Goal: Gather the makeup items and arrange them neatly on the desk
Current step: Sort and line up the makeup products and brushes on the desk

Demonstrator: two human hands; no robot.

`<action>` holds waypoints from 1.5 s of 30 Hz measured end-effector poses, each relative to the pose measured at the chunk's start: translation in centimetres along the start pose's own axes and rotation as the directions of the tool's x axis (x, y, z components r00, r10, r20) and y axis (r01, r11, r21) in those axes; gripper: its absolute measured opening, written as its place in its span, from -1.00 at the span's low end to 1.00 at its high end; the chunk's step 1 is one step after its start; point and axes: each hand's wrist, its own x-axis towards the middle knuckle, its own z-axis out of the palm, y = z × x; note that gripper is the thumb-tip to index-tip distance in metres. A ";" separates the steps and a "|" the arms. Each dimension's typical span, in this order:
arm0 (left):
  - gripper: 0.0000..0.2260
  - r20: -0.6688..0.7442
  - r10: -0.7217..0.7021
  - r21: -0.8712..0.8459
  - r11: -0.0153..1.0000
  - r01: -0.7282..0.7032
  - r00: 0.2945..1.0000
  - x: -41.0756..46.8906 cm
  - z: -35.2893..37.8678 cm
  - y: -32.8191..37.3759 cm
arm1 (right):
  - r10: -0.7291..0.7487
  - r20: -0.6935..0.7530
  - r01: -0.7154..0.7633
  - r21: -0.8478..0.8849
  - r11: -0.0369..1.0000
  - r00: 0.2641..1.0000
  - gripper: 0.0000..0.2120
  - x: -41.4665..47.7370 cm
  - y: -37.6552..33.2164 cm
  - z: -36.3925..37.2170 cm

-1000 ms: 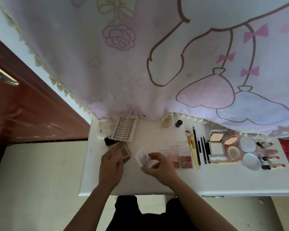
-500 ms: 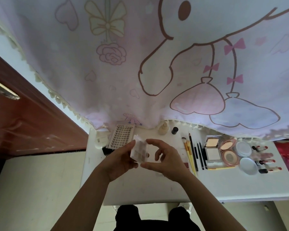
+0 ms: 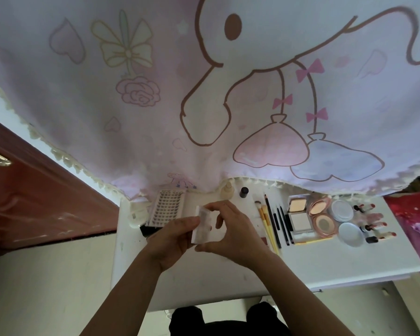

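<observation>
- Both hands met above the middle of the white table (image 3: 204, 282), closed on one small clear makeup case (image 3: 203, 224) held up off the surface.
- The left hand (image 3: 172, 238) gripped the case from its left side, thumb pressed to the near face.
- The right hand (image 3: 235, 234) held it from the right, thumb under the lower edge and fingers curled over the top.
- The case stood nearly upright, tilted a little; what lay inside was too blurred to tell.
- By the table's far left corner lay a lash tray (image 3: 166, 207) with rows of small dark lashes, and a small white container (image 3: 135, 215) sat at the left edge beside it.
- A dark item (image 3: 147, 230) showed just under the tray's near edge, partly hidden by the left hand.
- Along the far edge, under the curtain's fringe, stood a beige bottle (image 3: 227, 191) and, just right of it, a small dark-capped bottle (image 3: 244, 191).
- Right of the hands, yellow-handled brushes (image 3: 267, 224) and black pencils (image 3: 280, 221) lay side by side, running from far edge to near edge.
- Further right sat an open square compact (image 3: 298, 215), an open round pink compact (image 3: 321, 214) and two pale blue round pieces (image 3: 347, 221).
- Near the right edge several lipsticks (image 3: 378, 226) lay in a column, each pointing sideways.
- A pink cartoon-printed curtain (image 3: 204, 93) hung over the table's far edge.
</observation>
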 end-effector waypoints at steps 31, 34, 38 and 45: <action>-0.76 -0.324 -0.237 -0.189 0.965 0.183 0.916 1.3 -1.8 -8.1 | 0.610 0.261 -0.663 0.288 0.691 0.748 -0.56 -1.3 6.8 3.4; -0.76 -0.354 -0.270 -0.109 0.963 0.247 0.895 2.0 -2.7 -10.6 | 0.613 0.387 -0.725 0.332 0.604 0.688 -0.63 -3.0 8.1 5.8; -0.75 -0.421 -0.260 0.087 0.942 0.324 0.869 3.2 -3.5 -12.8 | 0.643 0.375 -0.741 0.410 0.531 0.668 -0.66 -4.0 9.2 7.9; -0.73 -0.547 -0.067 0.390 0.862 0.324 0.835 4.6 -3.3 -14.3 | 0.700 0.338 -0.747 0.510 0.425 0.629 -0.68 -4.3 10.0 9.5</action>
